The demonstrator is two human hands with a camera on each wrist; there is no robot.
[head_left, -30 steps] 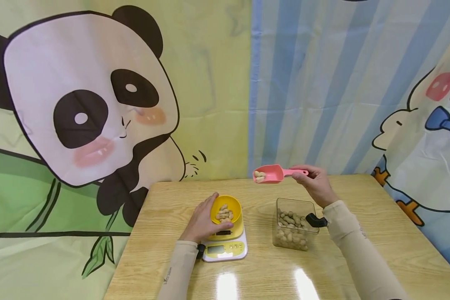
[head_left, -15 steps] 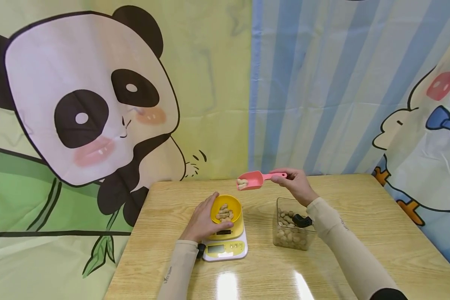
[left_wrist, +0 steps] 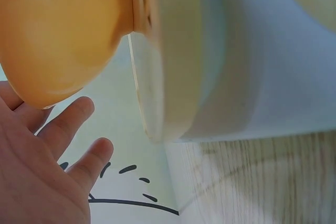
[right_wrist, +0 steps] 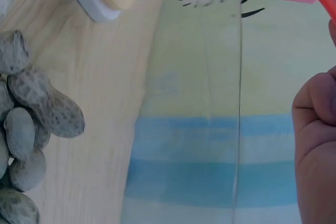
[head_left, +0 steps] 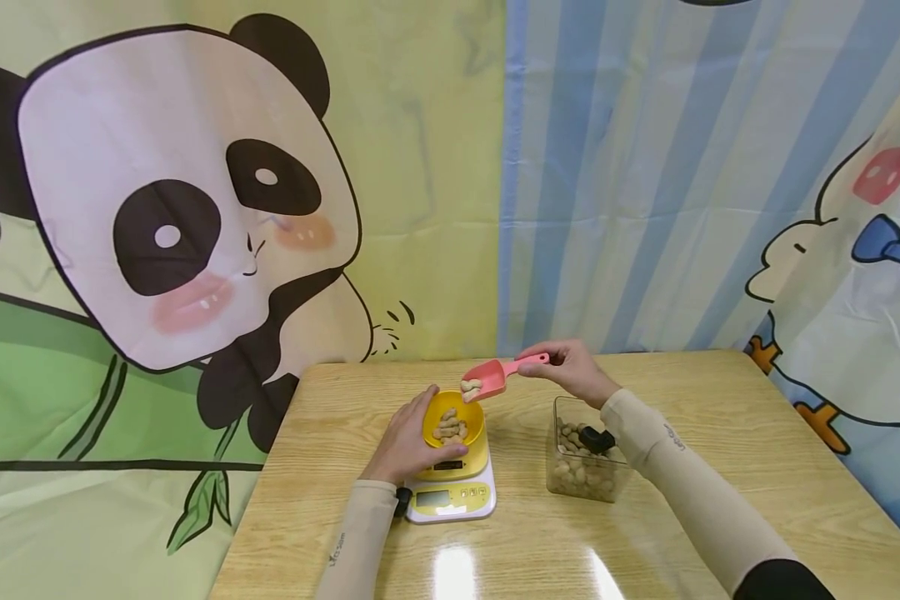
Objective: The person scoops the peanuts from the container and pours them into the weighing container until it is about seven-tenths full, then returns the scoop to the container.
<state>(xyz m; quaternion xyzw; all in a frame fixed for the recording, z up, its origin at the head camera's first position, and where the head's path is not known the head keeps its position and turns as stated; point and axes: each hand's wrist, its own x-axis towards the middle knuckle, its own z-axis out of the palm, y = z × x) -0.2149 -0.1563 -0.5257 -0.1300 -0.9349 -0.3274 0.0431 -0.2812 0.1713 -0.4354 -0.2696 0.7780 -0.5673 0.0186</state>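
Note:
My right hand (head_left: 570, 371) pinches the handle of a pink scoop (head_left: 491, 377), which holds a few peanuts (head_left: 471, 387) near its front lip. The scoop's lip overlaps the far right rim of a yellow bowl (head_left: 430, 427) in the head view. Several unshelled peanuts (head_left: 450, 427) lie inside that bowl, which sits on a yellow and white kitchen scale (head_left: 487, 500). With thumb in front and fingers at the far left side, my left hand (head_left: 405, 442) holds the bowl. The left wrist view shows its fingertips (left_wrist: 84, 106) by the bowl's underside (left_wrist: 68, 30).
Below my right forearm stands a clear plastic box (head_left: 551, 475) with many peanuts (head_left: 577, 475). Everything rests on a wooden table (head_left: 525, 550). A printed curtain (head_left: 435, 167) hangs behind the table's far edge.
My right hand has carried the scoop left and down, from above the space near the box to the bowl's rim. The left hand has stayed at the bowl.

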